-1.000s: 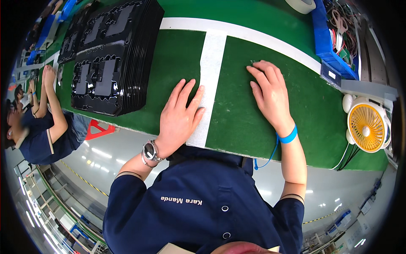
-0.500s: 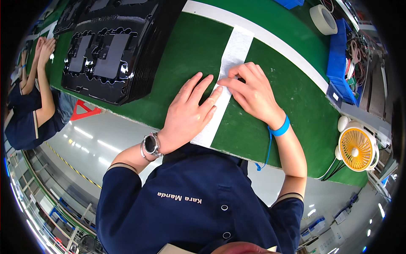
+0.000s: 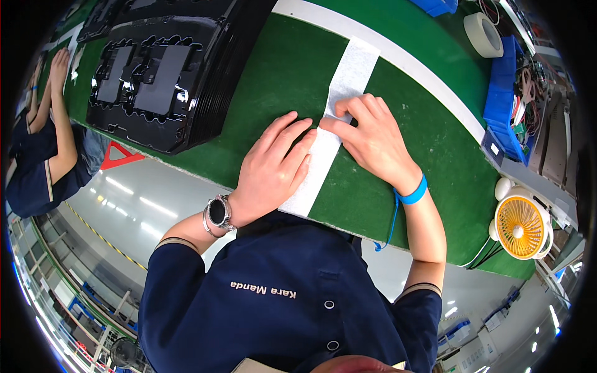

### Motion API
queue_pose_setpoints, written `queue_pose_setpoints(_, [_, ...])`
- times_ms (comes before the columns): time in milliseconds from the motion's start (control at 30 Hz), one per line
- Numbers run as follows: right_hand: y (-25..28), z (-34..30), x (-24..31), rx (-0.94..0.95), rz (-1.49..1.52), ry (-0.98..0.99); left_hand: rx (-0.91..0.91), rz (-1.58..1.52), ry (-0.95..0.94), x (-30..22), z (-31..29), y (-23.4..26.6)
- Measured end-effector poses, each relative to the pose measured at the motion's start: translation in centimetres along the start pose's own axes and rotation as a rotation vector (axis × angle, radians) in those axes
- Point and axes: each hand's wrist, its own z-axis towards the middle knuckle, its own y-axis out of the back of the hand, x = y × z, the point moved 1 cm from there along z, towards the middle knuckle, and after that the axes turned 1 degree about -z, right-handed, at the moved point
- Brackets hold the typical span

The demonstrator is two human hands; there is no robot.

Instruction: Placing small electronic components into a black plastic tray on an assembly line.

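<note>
A white textured strip [image 3: 352,73] crosses the green tabletop from the white band at the back to the front edge. My left hand [image 3: 272,166] lies over its left edge, fingers stretched and slightly apart, index fingertip on the strip. My right hand [image 3: 377,142] is above the strip with thumb and index finger pinched together, right beside the left fingertips. Whatever is in that pinch is too small or hidden to make out. On my left wrist is a watch [image 3: 218,212]; a blue wrist strap [image 3: 411,191] with a cord circles the right one.
Black moulded trays [image 3: 205,81] stand stacked at the left. On the right are a tape roll [image 3: 483,35], a blue bin [image 3: 501,102] of cables and boards, and an orange-and-white fan [image 3: 520,227]. A co-worker [image 3: 46,149] stands at the far left, past a red triangular piece [image 3: 120,156].
Both hands stay at nearly the same spot on the strip. My left index fingertip has drawn back slightly from the right hand's pinch. The co-worker's arms have shifted.
</note>
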Motion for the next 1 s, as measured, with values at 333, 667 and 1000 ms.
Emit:
queue_pose_setpoints(333, [-0.6,0.0,0.4,0.003,0.015,-0.063,0.018,0.068,-0.048,0.1,-0.1,-0.2])
queue_pose_setpoints(667, [-0.1,-0.2,-0.2,-0.006,0.145,-0.032,0.003,0.027,-0.075,0.3,-0.3,-0.1])
queue_pose_setpoints(1000, [-0.1,0.3,0.4,0.030,0.050,-0.034,-0.015,0.058,-0.076,0.3,-0.2,-0.2])
